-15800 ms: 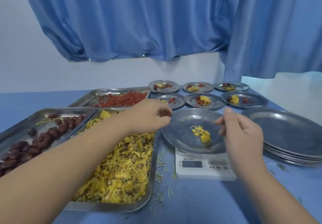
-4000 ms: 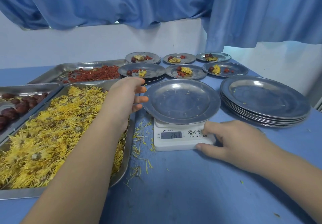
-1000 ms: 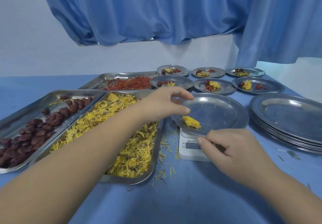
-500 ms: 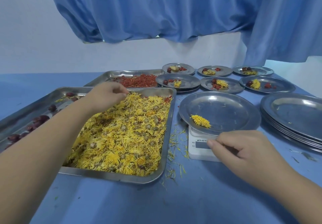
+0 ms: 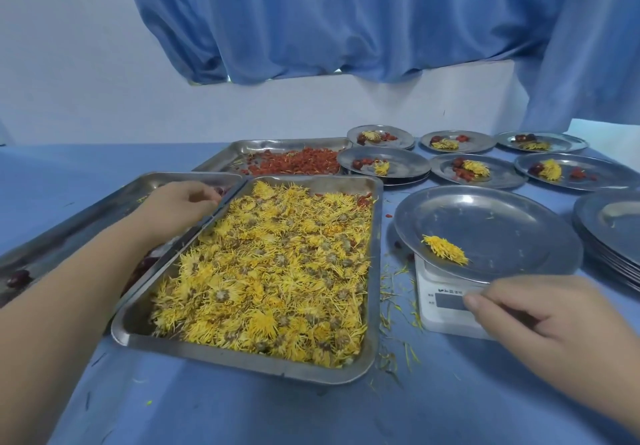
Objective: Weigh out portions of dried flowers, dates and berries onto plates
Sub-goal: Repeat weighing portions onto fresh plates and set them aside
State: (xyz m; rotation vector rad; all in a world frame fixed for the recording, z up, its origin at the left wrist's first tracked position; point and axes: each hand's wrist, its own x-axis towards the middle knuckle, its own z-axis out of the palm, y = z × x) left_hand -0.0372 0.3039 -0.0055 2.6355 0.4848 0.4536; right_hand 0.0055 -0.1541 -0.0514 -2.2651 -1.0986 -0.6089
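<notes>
Head view: left hand [image 5: 180,207] fingers curled over date tray [image 5: 104,209], grip unclear; right hand [image 5: 540,316] loosely curled at scale [image 5: 446,309].

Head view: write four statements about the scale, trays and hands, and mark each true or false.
1. The plate on the scale holds one yellow flower. True.
2. The left hand is over the berry tray. False: it reaches over the date tray; the berry tray lies farther back.
3. The right hand rests at the scale, near its front. True.
4. Every filled plate at the back holds only flowers. False: the back plates also carry red and dark pieces.
</notes>
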